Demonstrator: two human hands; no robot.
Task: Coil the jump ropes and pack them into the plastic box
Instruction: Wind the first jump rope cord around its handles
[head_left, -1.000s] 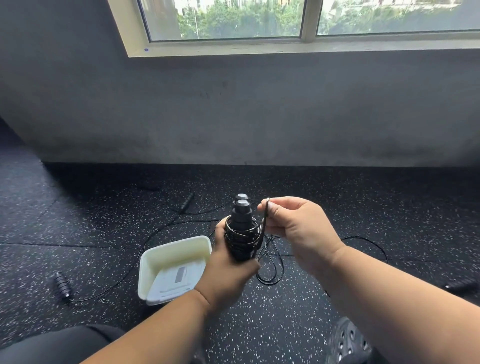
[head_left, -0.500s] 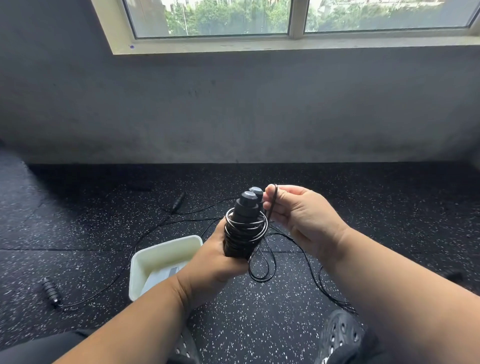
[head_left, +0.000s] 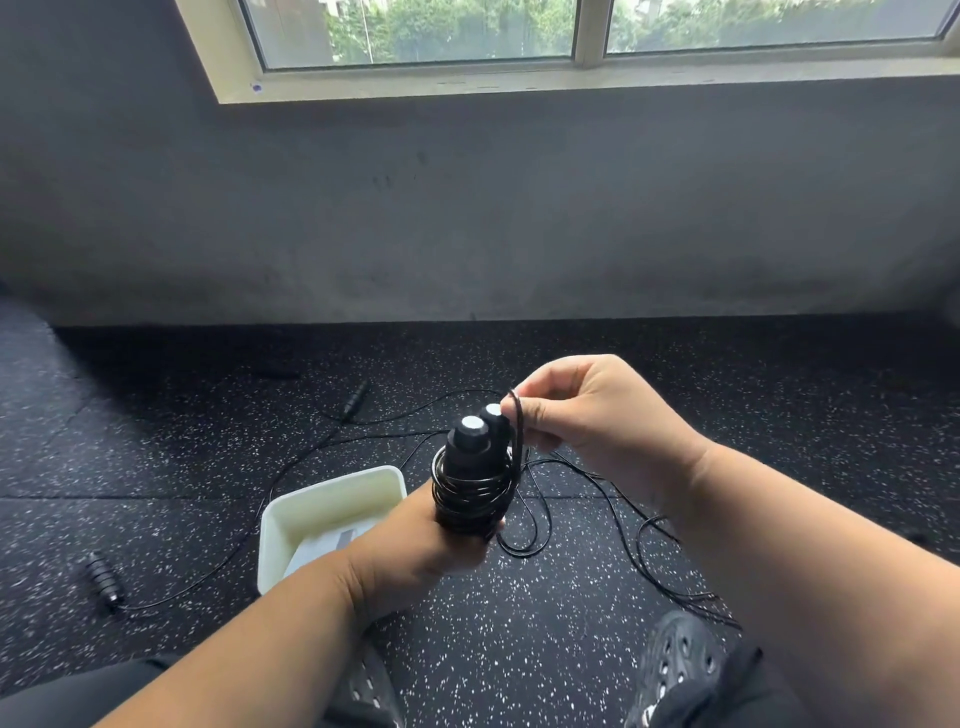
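At frame centre the left hand (head_left: 415, 551) grips two paired handles (head_left: 470, 457) partly wound with cord (head_left: 524, 525); the right hand (head_left: 597, 421) pinches a loop beside them. Slack remains unwound. The plastic box (head_left: 332, 512), lower left, looks ropeless; a second rope (head_left: 104, 577) lies uncoiled on the floor (head_left: 519, 649).

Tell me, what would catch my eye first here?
At centre, the left hand grips two black handles upright, cord coiled round them, while the right hand pinches a loop of cord beside their tops. Just left, a white box sits open on the speckled floor, and another rope trails loose past it.
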